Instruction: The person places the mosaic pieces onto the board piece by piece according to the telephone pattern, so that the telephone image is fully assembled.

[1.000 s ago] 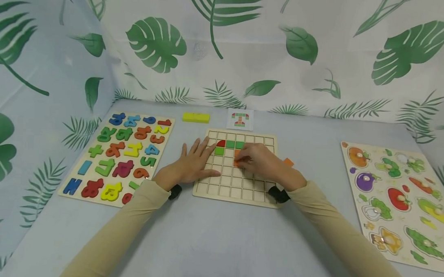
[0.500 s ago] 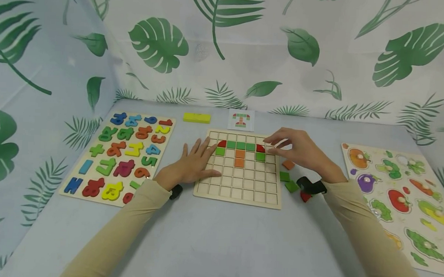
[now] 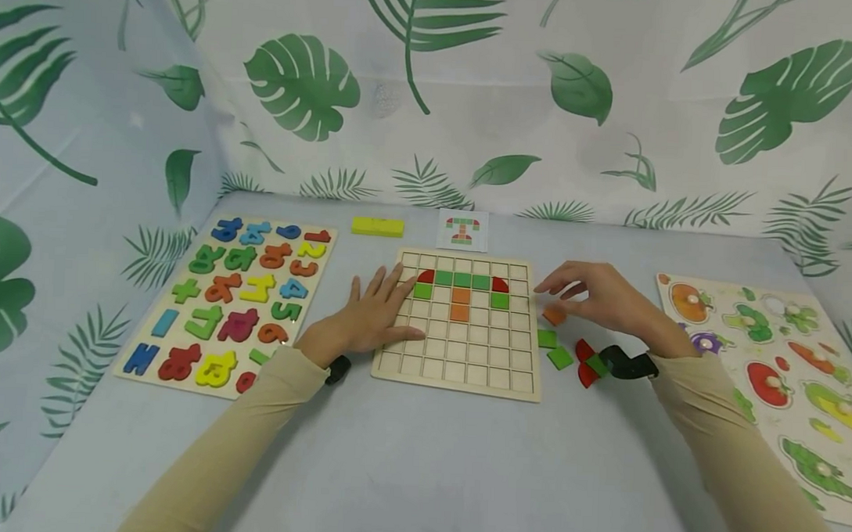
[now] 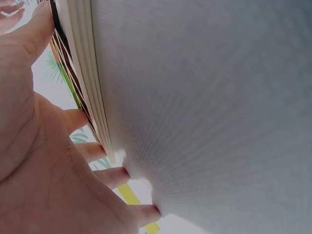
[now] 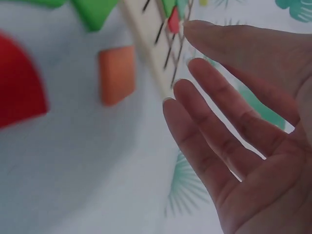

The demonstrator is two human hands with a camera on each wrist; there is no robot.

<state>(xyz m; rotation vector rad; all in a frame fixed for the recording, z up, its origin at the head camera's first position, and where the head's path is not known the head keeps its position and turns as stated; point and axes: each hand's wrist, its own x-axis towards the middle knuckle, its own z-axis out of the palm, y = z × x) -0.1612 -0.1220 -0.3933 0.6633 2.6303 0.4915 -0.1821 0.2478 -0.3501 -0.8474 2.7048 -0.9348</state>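
Pale blue-grey tabletop (image 3: 419, 461) bears, left to right: cream rectangular board of coloured numerals (image 3: 177, 340); yellow oblong block (image 3: 377, 227); square pale-wood grid board (image 3: 433, 351), small white printed card (image 3: 462, 230) behind; loose orange, green and red flat tiles (image 3: 560, 357); cream vegetable-puzzle board (image 3: 736, 364).

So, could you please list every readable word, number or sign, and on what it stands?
On the number board:
"1", red
"2", yellow
"3", orange
"4", blue
"5", green
"6", orange
"9", blue
"+", green
Its other pieces: not certain.
Yellow block: mark too small.
Grid board, card: none.
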